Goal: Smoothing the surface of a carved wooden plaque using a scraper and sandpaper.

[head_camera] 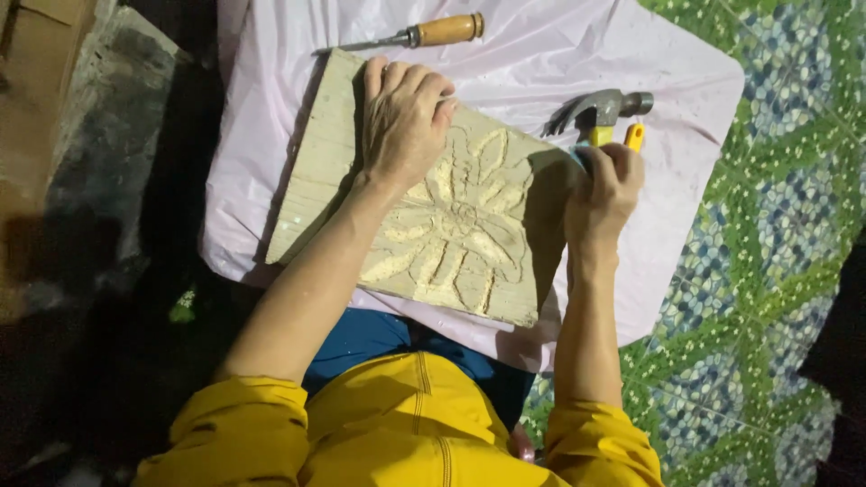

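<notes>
A pale wooden board (325, 171) with a carved flower (469, 225) lies tilted on a pink plastic sheet (559, 54). My left hand (404, 122) rests flat on the board's upper part, fingers curled over the far edge of the carving. My right hand (604, 194) grips the yellow handle of a claw hammer (600, 110) just past the board's right edge, with the steel head pointing away from me. An orange piece (635, 136) sticks up beside that hand's fingers; what it is I cannot tell.
A chisel with a wooden handle (442, 30) lies on the sheet beyond the board. A green and blue patterned floor (776, 225) spreads to the right. Dark ground and a cardboard box (36, 99) are at the left. My yellow sleeves fill the bottom.
</notes>
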